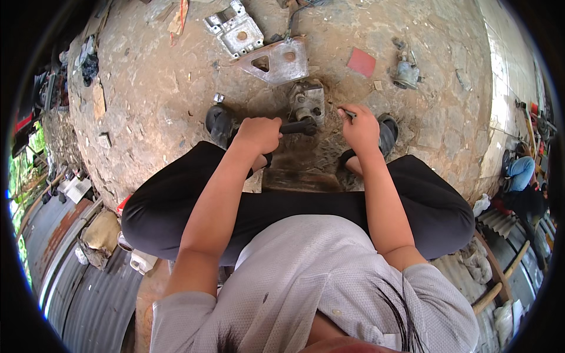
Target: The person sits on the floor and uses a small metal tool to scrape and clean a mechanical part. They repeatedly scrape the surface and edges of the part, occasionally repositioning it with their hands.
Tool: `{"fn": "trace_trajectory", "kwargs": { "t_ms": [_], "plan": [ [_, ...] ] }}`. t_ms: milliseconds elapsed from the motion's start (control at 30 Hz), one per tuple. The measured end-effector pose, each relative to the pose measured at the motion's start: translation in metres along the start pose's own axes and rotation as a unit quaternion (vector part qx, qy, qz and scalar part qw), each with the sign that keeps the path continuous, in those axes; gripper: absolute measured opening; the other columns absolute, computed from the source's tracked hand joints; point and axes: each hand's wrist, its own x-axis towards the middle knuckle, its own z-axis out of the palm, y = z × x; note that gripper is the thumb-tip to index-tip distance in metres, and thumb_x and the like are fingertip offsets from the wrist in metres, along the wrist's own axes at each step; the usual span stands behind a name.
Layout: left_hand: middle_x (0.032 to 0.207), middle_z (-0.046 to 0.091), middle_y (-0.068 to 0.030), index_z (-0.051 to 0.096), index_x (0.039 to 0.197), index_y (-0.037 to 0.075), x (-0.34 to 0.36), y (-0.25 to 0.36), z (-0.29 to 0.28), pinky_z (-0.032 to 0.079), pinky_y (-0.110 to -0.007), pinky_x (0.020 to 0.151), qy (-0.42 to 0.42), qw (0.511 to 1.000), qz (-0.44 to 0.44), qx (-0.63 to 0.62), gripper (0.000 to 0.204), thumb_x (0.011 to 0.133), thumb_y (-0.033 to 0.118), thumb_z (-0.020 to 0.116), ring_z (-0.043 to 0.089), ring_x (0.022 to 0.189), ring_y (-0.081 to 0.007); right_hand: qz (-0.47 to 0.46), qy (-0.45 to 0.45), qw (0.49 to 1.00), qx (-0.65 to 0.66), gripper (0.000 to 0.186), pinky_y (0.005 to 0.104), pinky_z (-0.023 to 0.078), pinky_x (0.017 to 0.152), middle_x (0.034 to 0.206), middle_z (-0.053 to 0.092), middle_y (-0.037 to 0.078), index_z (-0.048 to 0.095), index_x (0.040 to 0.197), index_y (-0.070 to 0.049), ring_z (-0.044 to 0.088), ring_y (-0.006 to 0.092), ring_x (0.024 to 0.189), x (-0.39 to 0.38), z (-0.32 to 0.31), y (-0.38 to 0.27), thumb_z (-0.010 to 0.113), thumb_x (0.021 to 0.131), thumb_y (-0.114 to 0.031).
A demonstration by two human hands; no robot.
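Observation:
My left hand [259, 136] is closed round the handle of a dark wrench-like tool [298, 127]. The tool's broad head lies against the near end of a grey cast-metal part [307, 101], which rests on the ground between my feet; whether it grips the part I cannot tell. To the right of that part, my right hand [360, 127] is closed, with a short dark metal piece [351, 114] showing between thumb and fingers. Most of this piece is hidden in the hand.
Beyond the part lie a triangular metal bracket [274, 61] and a cast housing [240, 35]. A red square [361, 62] and a small metal assembly [406, 73] are at the far right. A wooden block [301, 180] sits before me. Another person [520, 173] is at the right edge.

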Motion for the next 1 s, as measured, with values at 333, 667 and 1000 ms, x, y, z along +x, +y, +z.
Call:
{"fn": "trace_trajectory", "kwargs": {
  "t_ms": [333, 667, 1000],
  "plan": [
    [0.102, 0.076, -0.0201, 0.065, 0.113, 0.006, 0.002, 0.000, -0.002, 0.055, -0.056, 0.086, -0.011, 1.000, 0.002, -0.005, 0.023, 0.104, 0.027, 0.059, 0.073, 0.102, -0.0423, -0.030, 0.020, 0.997, 0.066, 0.008, 0.0441, 0.058, 0.082, 0.103, 0.077, 0.011, 0.080, 0.100, -0.013, 0.072, 0.0354, 0.097, 0.003, 0.004, 0.008, 0.078, 0.093, -0.016],
    [0.102, 0.076, -0.0196, 0.065, 0.114, 0.006, 0.002, -0.001, -0.001, 0.056, -0.055, 0.086, -0.012, 1.000, 0.003, -0.002, 0.023, 0.103, 0.026, 0.060, 0.073, 0.101, -0.0416, -0.075, 0.008, 0.996, 0.038, 0.009, 0.0447, 0.058, 0.082, 0.103, 0.077, 0.008, 0.080, 0.101, -0.015, 0.071, 0.0334, 0.096, 0.002, 0.004, 0.001, 0.076, 0.094, -0.018],
    [0.101, 0.076, -0.0198, 0.065, 0.113, 0.006, 0.003, -0.001, 0.001, 0.056, -0.055, 0.085, -0.012, 1.000, -0.003, -0.003, 0.023, 0.103, 0.026, 0.061, 0.073, 0.101, -0.0416, -0.114, -0.015, 0.991, 0.075, 0.008, 0.0438, 0.057, 0.080, 0.102, 0.077, 0.008, 0.079, 0.098, -0.014, 0.071, 0.0328, 0.096, -0.001, 0.006, -0.002, 0.079, 0.091, -0.017]
  ]
}}
